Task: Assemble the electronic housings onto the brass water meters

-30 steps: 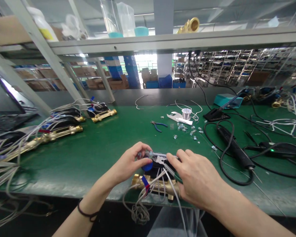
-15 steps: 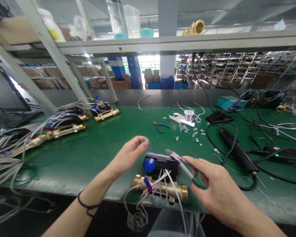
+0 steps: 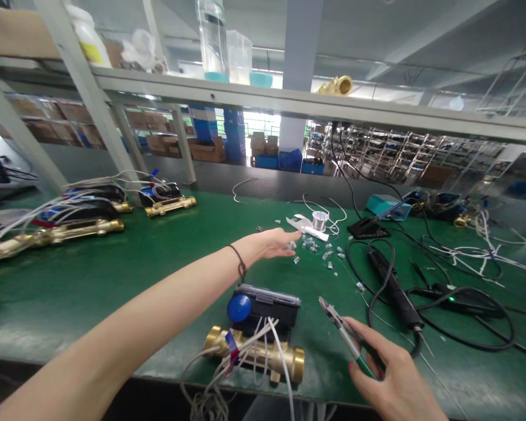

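Note:
My left hand [image 3: 272, 244] reaches out across the green mat, its fingertips at the edge of a scatter of small clear connectors [image 3: 309, 245]. Whether it holds one is hidden. My right hand [image 3: 388, 374] grips green-handled side cutters [image 3: 342, 325] near the mat's front edge, jaws pointing up and left. Between my hands lies a brass water meter [image 3: 254, 354] with a black register head [image 3: 267, 307], a blue cap [image 3: 239, 307] and a bundle of grey-white wires [image 3: 206, 403]. Neither hand touches it.
Further brass meters with wires [image 3: 55, 234] lie along the left of the mat. On the right are a black soldering iron [image 3: 394, 289], a teal station [image 3: 386, 206], a solder spool [image 3: 319, 221] and tangled cables. A metal shelf [image 3: 289, 96] runs overhead.
My left hand has moved far forward from above the meter to the connectors. My right hand has drawn back toward the front edge with the cutters. The view has tilted.

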The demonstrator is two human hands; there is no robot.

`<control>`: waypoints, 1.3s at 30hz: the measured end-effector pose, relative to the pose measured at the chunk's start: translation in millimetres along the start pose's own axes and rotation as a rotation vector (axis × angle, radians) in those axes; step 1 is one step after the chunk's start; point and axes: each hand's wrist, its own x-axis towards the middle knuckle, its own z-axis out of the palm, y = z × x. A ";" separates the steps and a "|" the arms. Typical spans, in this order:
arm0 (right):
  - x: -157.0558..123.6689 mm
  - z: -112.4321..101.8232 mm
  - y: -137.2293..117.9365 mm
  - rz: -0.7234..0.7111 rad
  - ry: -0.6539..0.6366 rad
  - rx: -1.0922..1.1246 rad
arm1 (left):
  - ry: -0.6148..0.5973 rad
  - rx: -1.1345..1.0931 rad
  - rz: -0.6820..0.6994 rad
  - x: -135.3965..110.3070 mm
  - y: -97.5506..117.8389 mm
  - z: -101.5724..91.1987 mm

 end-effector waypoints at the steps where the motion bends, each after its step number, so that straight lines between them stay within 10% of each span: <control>1: -0.2 1.9 2.7 -0.003 0.007 0.006 | 0.020 -0.015 0.023 2.4 3.2 2.8; 7: 0.1 3.1 11.4 0.044 -0.058 -0.012 | 0.070 -0.055 0.152 -17.0 -0.3 -14.0; 19: 13.7 2.7 -37.0 -0.176 -0.195 -0.387 | -0.156 -0.006 0.087 -134.9 -81.0 -64.8; 39: 15.1 32.2 -88.1 0.138 -0.252 -0.610 | 0.000 0.096 0.152 -136.0 -108.5 -37.7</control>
